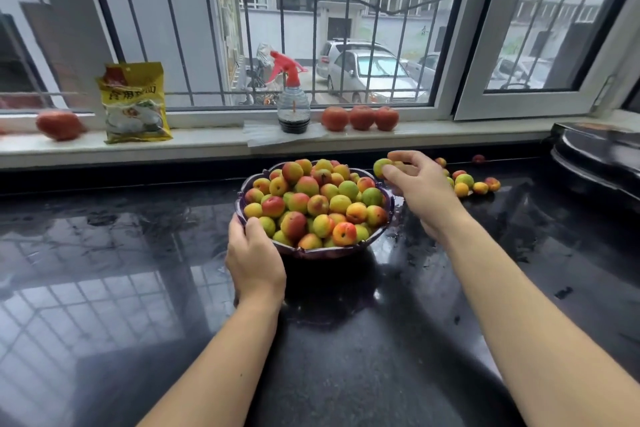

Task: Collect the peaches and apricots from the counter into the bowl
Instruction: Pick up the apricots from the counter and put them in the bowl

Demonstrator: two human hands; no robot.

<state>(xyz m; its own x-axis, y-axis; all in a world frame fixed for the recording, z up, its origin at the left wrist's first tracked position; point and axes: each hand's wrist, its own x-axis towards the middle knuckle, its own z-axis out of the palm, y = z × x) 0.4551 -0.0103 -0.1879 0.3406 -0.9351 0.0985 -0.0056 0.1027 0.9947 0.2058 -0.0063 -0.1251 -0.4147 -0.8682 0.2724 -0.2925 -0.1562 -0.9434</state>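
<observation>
A purple glass bowl (313, 252) heaped with several small peaches and apricots stands on the black counter (346, 340). My left hand (254, 258) grips the bowl's near left rim, thumb over the edge. My right hand (420, 189) hovers at the bowl's far right rim and pinches a greenish fruit (381, 166) between thumb and fingers, with more fruit partly hidden in the palm. Several loose fruits (464, 181) lie on the counter to the right of that hand. One dark red fruit (478, 159) lies farther back.
On the window sill stand a yellow packet (135, 102), a spray bottle (293, 104) with a red head, three tomatoes (361, 118) and another tomato (59, 125) at the left. A dark stove (595, 156) fills the right edge.
</observation>
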